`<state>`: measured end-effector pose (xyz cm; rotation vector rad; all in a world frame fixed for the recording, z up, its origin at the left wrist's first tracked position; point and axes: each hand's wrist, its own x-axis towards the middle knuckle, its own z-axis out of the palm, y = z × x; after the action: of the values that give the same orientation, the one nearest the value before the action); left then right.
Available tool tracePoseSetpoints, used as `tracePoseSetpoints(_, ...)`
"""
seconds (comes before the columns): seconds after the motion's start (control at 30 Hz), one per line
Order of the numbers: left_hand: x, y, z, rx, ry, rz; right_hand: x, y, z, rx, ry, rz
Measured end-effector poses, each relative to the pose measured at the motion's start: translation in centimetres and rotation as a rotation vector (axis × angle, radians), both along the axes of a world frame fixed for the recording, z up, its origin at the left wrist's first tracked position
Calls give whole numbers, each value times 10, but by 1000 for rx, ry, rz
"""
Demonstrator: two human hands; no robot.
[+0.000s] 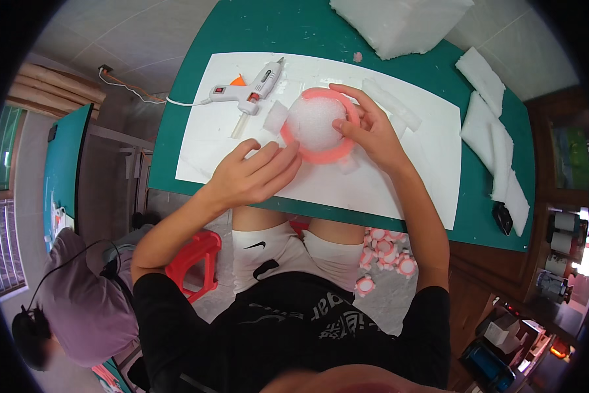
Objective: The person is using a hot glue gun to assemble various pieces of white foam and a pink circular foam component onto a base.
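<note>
A round white foam disc with a coral-pink ring [327, 156] about it is held over the white board [432, 150]. My right hand [373, 134] grips its right side, the thumb on the front and the fingers at the rim. Beside the lower left of the ring is my left hand [255, 173], its fingers bent and apart, the fingertips at or near the pink edge. A small white foam piece [276, 116] sticks out at the ring's left; another pale piece [349, 164] shows below it. A white hot glue gun [261, 86] lies to the left, with a glue stick behind it.
On the green table [176, 150], a large white foam block [402, 26] stands at the back. Foam sheets [481, 131] and a small black object [502, 218] lie at the right. Several pink-and-white pieces [386, 249] are on the floor near a red stool [199, 265].
</note>
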<state>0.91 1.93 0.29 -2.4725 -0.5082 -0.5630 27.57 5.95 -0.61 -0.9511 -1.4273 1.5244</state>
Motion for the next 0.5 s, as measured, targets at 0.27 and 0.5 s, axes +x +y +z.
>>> tracePoseSetpoints(0.27, 4, -31, -25, -1049, -896, 386, -1, 2, -4, 34, 29, -2)
tracePoseSetpoints(0.5, 22, -20, -33, -1507, -1214, 229, 0, 0, -3, 73, 15, 7)
